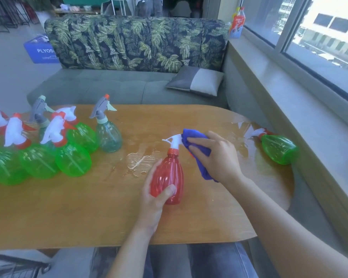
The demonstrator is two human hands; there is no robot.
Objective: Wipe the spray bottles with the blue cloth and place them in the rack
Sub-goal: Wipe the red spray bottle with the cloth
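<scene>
My left hand (156, 194) grips a red spray bottle (168, 175) by its lower body and holds it tilted above the wooden table (88, 217). My right hand (213, 155) holds the blue cloth (199, 151) and presses it against the bottle's white trigger head. Several green spray bottles (72, 159) with red-and-white heads stand clustered at the table's left. A grey-headed teal bottle (108, 135) stands beside them. One green bottle (279, 148) lies on its side at the table's right edge. No rack is in view.
Water puddles (138, 162) lie on the table centre and near the right edge. A sofa with a leaf-print back (137, 43) and a grey cushion (197, 81) stands behind the table. A window ledge (289, 81) runs along the right.
</scene>
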